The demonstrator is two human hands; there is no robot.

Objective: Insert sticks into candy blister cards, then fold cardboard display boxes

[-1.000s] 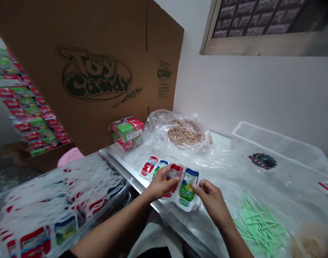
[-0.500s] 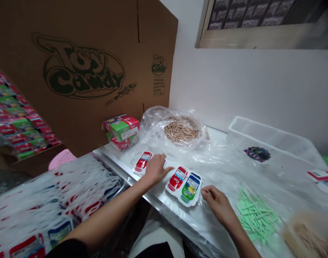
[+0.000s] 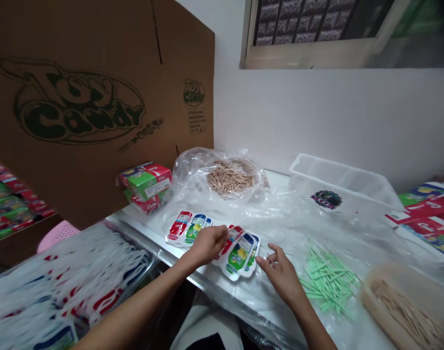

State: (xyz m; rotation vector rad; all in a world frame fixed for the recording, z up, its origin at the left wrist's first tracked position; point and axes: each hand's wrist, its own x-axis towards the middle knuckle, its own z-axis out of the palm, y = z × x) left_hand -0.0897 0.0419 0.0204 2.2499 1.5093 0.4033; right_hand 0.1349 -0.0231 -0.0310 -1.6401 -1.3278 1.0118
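Observation:
A flat two-bottle candy pack (image 3: 237,256), red on one half and blue-green on the other, is pinched at its left edge by my left hand (image 3: 208,244). It overlaps a similar pack, whose blue and green edge (image 3: 256,248) shows on the right. Close to that right edge is my right hand (image 3: 280,272), its thumb and index finger apart; whether something thin lies between the curled fingers is unclear. More such candy packs (image 3: 187,227) lie just beyond my left hand. Pale green sticks (image 3: 329,277) are heaped to the right of my right hand.
Wooden sticks (image 3: 231,177) fill a clear bag at the back. A tub of sticks (image 3: 400,311) stands front right, a translucent bin (image 3: 346,189) behind. Boxed candy (image 3: 147,182) sits by a large carton (image 3: 98,160). A crate of packs (image 3: 72,277) is on the left.
My left hand has moved right from the far packs and now has a pack over the middle one. My right hand's fingers have spread from a pinch. The view has turned right.

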